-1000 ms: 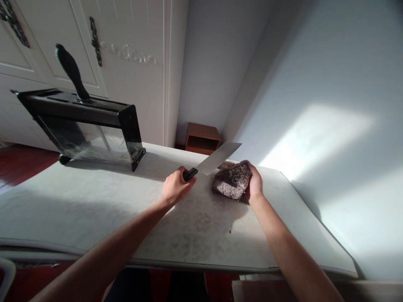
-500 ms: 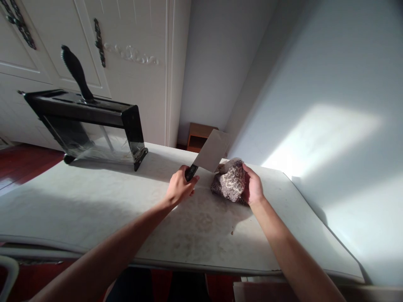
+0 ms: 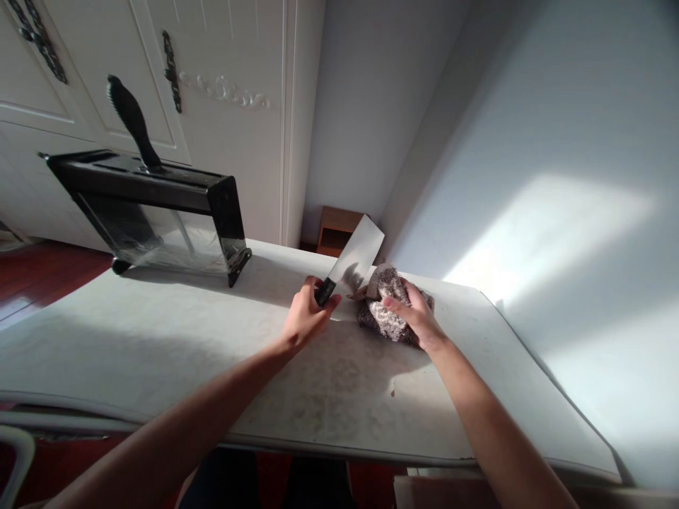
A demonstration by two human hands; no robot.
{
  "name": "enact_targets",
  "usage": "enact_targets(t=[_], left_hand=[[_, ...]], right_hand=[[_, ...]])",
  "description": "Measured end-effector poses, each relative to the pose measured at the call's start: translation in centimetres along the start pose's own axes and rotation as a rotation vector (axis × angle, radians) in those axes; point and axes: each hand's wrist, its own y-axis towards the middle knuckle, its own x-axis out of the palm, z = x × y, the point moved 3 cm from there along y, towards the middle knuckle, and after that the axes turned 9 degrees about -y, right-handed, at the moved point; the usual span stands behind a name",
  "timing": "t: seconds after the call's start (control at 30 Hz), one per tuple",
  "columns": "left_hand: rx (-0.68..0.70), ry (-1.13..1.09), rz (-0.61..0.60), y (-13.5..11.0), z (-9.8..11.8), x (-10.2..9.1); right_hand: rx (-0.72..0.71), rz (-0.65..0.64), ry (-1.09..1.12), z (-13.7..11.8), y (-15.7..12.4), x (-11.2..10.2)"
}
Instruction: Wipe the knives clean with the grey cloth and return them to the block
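Observation:
My left hand (image 3: 312, 311) is wrapped round the black handle of a cleaver (image 3: 358, 251), whose broad blade points up and away to the right. A dark smudge, perhaps a reflection, shows on the blade near its lower corner. Just right of the blade, my right hand (image 3: 419, 314) grips a bunched brown and white fluffy cloth (image 3: 390, 311), thumb across its front. One flap of the cloth comes close to the blade's lower edge; whether they touch I cannot tell. The cloth hides most of my right fingers.
A black knife block (image 3: 223, 194) with clear sides stands at the back left of the white table (image 3: 175, 339), with one black handle sticking up. Behind it is a white cabinet (image 3: 233, 141). A wall (image 3: 556, 283) borders the right side. A small brown shelf (image 3: 334, 230) stands beyond the table.
The blade has tilted, showing its face more narrowly and brightly. My right hand has moved its thumb over the front of the cloth and bunched it differently. My left hand shifted slightly right.

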Motion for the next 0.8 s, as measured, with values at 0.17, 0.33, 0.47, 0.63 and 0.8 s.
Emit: enact_targets(t=[0.17,0.33,0.47,0.63,0.8], left_hand=[[0.126,0.142,0.1,0.1,0.0,-0.2],[0.167,0.134,0.043,-0.3,0.0,0.4],[0.165,0.081,0.025,-0.8,0.3,0.8],[0.178,-0.107,-0.049,-1.3,0.7,1.2],[0.145,-0.21,-0.194,-1.4,0.8,1.6]], right_hand=[[-0.039,-0.026,-0.252,0.6,0.6,0.0],[-0.011,0.195,0.039,0.6,0.8,-0.6],[0.085,0.217,0.221,1.0,0.7,0.1],[0.285,0.159,0.364,1.4,0.5,1.3],[0.387,-0.247,0.444,0.7,-0.5,3.3]])
